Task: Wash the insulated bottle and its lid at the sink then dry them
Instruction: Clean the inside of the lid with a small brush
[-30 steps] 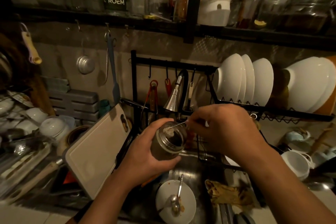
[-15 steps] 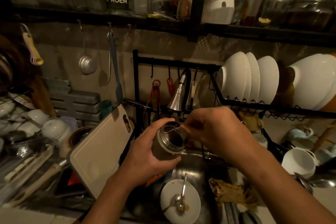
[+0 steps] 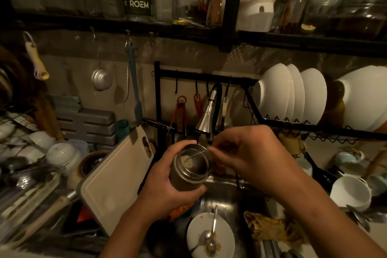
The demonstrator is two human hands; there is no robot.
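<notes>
My left hand (image 3: 167, 186) grips a steel insulated bottle (image 3: 188, 176) above the sink (image 3: 228, 197), its open mouth tilted toward me. My right hand (image 3: 251, 159) pinches the thin wire handle of a bottle brush (image 3: 196, 154) at the bottle's rim. The pale brush head sits inside the mouth, against the left inner wall. The bottle's lid is not in sight. Just behind the bottle hangs the steel faucet head (image 3: 206, 119), with no water visible.
A white plate (image 3: 222, 234) with spoons lies in the sink below the bottle, a brownish rag (image 3: 272, 230) to its right. A white cutting board (image 3: 117, 180) leans at the left. Cups (image 3: 349, 192) stand at right; white bowls (image 3: 291, 94) fill the black rack.
The brush head has gone from the bottle's mouth down inside it. My right hand has shifted slightly left and closer to the rim. The left hand keeps its grip.
</notes>
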